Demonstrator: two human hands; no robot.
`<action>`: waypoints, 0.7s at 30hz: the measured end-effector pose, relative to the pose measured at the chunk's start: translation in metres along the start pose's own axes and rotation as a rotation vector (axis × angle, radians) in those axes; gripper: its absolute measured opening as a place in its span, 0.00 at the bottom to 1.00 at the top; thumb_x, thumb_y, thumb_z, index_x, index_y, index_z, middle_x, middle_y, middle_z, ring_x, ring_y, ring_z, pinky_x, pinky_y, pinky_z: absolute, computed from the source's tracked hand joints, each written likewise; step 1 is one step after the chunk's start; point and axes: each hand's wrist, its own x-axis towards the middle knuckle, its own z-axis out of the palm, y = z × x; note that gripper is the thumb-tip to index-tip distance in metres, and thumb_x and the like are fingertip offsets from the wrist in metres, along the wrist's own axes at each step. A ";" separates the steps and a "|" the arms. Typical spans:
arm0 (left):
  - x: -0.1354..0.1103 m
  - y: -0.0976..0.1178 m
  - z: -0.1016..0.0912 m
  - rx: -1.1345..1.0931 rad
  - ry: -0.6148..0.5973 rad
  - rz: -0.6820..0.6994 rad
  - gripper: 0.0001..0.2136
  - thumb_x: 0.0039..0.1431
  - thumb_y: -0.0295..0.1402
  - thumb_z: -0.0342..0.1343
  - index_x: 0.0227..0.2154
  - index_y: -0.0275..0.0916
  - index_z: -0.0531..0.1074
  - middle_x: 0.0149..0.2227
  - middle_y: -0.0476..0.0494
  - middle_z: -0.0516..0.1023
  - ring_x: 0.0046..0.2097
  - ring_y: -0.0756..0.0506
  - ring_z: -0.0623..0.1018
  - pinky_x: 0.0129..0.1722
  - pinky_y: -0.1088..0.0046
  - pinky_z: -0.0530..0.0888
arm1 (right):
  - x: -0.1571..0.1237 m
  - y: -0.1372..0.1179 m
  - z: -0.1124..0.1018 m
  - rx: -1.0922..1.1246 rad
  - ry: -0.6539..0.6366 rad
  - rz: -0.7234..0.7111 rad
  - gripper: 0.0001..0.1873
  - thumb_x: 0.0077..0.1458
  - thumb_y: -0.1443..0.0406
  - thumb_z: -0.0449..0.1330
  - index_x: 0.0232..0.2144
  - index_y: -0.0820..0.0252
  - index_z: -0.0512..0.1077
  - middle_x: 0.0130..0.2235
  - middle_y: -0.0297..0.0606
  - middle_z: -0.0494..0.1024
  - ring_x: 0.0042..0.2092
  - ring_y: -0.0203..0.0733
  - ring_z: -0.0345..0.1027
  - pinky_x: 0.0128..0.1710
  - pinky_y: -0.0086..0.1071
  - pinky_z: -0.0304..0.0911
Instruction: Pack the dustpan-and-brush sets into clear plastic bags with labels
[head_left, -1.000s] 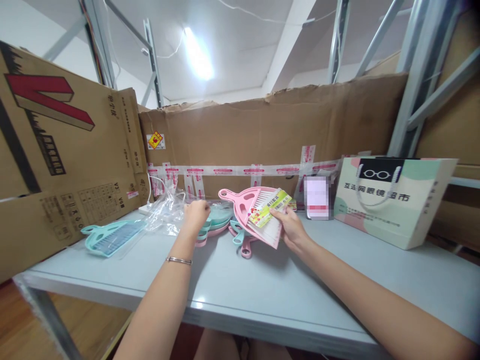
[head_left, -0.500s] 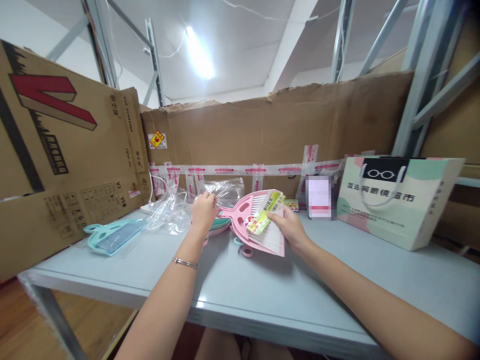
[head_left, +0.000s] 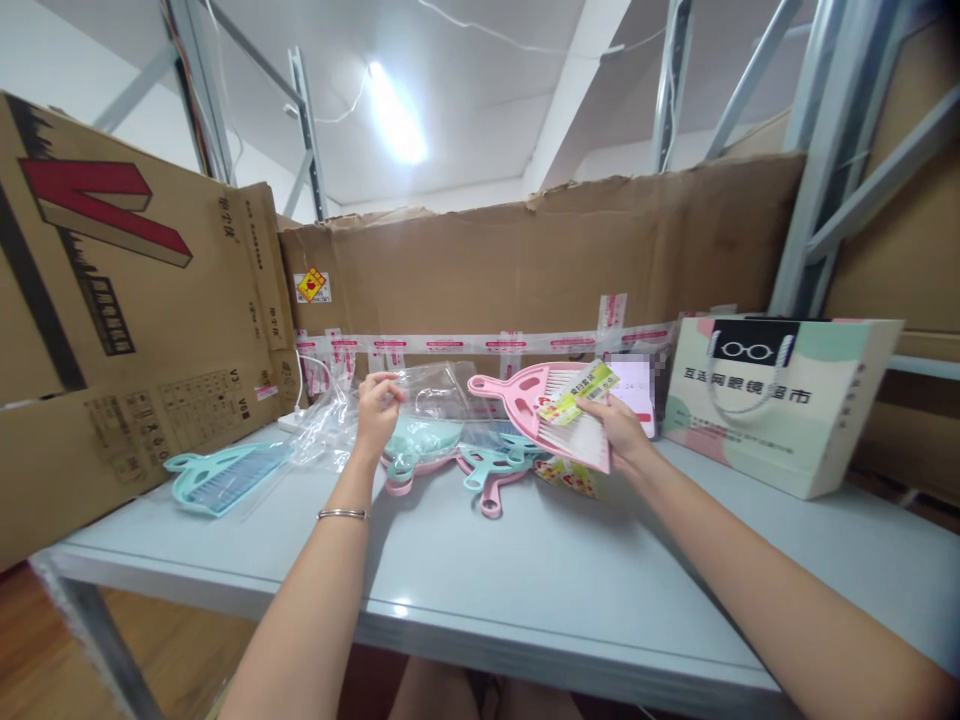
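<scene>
My right hand (head_left: 619, 428) is closed on a pink dustpan-and-brush set (head_left: 536, 400), with a yellow-green paper label (head_left: 579, 393) pinched against it, held above the table. My left hand (head_left: 375, 407) pinches the edge of a clear plastic bag (head_left: 439, 393) and lifts it over a heap of teal and pink dustpan sets (head_left: 450, 455) lying on the grey table (head_left: 525, 580). A thin bracelet sits on my left wrist.
A bagged teal dustpan set (head_left: 217, 478) lies at the left. More clear bags (head_left: 326, 425) are piled by the cardboard walls (head_left: 540, 270). A paper gift bag (head_left: 780, 395) with a glasses print stands at the right. A metal rack post (head_left: 821, 160) rises behind.
My left hand has picked a clear bag off the pile and raised it. My right hand has carried the pink set to the right and up, uncovering more sets on the table.
</scene>
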 end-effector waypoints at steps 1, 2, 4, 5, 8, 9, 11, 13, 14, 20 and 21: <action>0.001 0.000 -0.001 -0.037 -0.002 0.003 0.08 0.51 0.26 0.48 0.19 0.40 0.64 0.43 0.46 0.70 0.48 0.46 0.68 0.51 0.66 0.63 | 0.003 0.000 -0.003 -0.025 -0.025 0.018 0.09 0.40 0.76 0.59 0.28 0.63 0.70 0.25 0.36 0.79 0.25 0.41 0.73 0.31 0.37 0.72; 0.001 0.001 -0.002 -0.084 -0.001 0.004 0.08 0.51 0.27 0.48 0.19 0.39 0.64 0.42 0.45 0.70 0.48 0.46 0.69 0.51 0.66 0.64 | 0.005 0.000 -0.005 -0.048 -0.048 0.033 0.09 0.40 0.76 0.59 0.28 0.63 0.70 0.25 0.36 0.78 0.24 0.41 0.73 0.31 0.37 0.72; 0.002 0.002 -0.004 -0.216 0.004 0.002 0.07 0.50 0.29 0.49 0.18 0.39 0.63 0.42 0.44 0.70 0.48 0.46 0.69 0.50 0.66 0.65 | 0.007 0.001 -0.007 -0.089 -0.075 0.056 0.09 0.41 0.76 0.58 0.28 0.64 0.70 0.24 0.36 0.78 0.24 0.41 0.73 0.30 0.36 0.72; 0.002 0.002 -0.004 -0.297 0.000 -0.004 0.07 0.49 0.30 0.50 0.18 0.39 0.63 0.42 0.43 0.70 0.47 0.46 0.70 0.50 0.66 0.66 | 0.007 0.001 -0.008 -0.109 -0.084 0.067 0.09 0.41 0.77 0.58 0.28 0.64 0.70 0.24 0.36 0.78 0.24 0.41 0.73 0.30 0.36 0.72; 0.002 0.002 -0.005 -0.535 -0.047 -0.040 0.06 0.47 0.30 0.52 0.18 0.38 0.63 0.43 0.42 0.70 0.47 0.45 0.70 0.47 0.65 0.67 | 0.002 0.001 -0.006 -0.160 -0.139 0.116 0.09 0.42 0.77 0.58 0.28 0.63 0.70 0.25 0.37 0.79 0.25 0.41 0.73 0.31 0.35 0.72; 0.001 0.003 -0.004 -0.599 -0.066 -0.051 0.06 0.46 0.30 0.53 0.19 0.37 0.64 0.43 0.42 0.70 0.47 0.45 0.70 0.47 0.65 0.67 | -0.001 0.001 -0.005 -0.163 -0.174 0.135 0.09 0.42 0.77 0.58 0.28 0.63 0.70 0.26 0.37 0.79 0.26 0.41 0.73 0.31 0.35 0.72; -0.001 0.007 -0.001 -0.692 -0.097 -0.054 0.06 0.45 0.30 0.55 0.18 0.36 0.64 0.43 0.41 0.70 0.46 0.44 0.70 0.47 0.65 0.67 | -0.008 0.001 0.000 -0.139 -0.255 0.179 0.09 0.44 0.76 0.57 0.29 0.63 0.70 0.27 0.38 0.79 0.27 0.41 0.74 0.32 0.35 0.72; -0.004 0.015 0.004 -0.745 -0.140 -0.035 0.08 0.45 0.30 0.57 0.17 0.36 0.65 0.43 0.41 0.70 0.46 0.44 0.70 0.47 0.65 0.66 | -0.017 0.002 0.005 -0.098 -0.336 0.225 0.09 0.45 0.76 0.56 0.30 0.62 0.70 0.29 0.39 0.80 0.28 0.41 0.74 0.33 0.35 0.72; -0.007 0.020 0.006 -0.760 -0.171 -0.025 0.08 0.45 0.30 0.57 0.17 0.36 0.65 0.43 0.41 0.71 0.47 0.44 0.70 0.48 0.65 0.66 | -0.022 0.003 0.008 -0.083 -0.367 0.248 0.09 0.46 0.76 0.56 0.31 0.62 0.70 0.29 0.39 0.80 0.29 0.42 0.75 0.34 0.35 0.72; -0.009 0.046 0.002 -0.945 -0.283 -0.062 0.10 0.47 0.27 0.56 0.35 0.40 0.73 0.50 0.43 0.70 0.53 0.44 0.67 0.52 0.68 0.63 | -0.039 0.012 0.021 -0.026 -0.437 0.364 0.08 0.48 0.75 0.55 0.32 0.63 0.69 0.30 0.42 0.80 0.31 0.44 0.75 0.36 0.38 0.71; -0.007 0.045 -0.001 -1.014 -0.259 -0.111 0.15 0.45 0.25 0.55 0.40 0.42 0.72 0.51 0.44 0.68 0.55 0.44 0.65 0.52 0.69 0.62 | -0.039 0.012 0.021 0.000 -0.431 0.357 0.08 0.48 0.75 0.55 0.33 0.63 0.69 0.30 0.42 0.80 0.32 0.44 0.75 0.37 0.39 0.71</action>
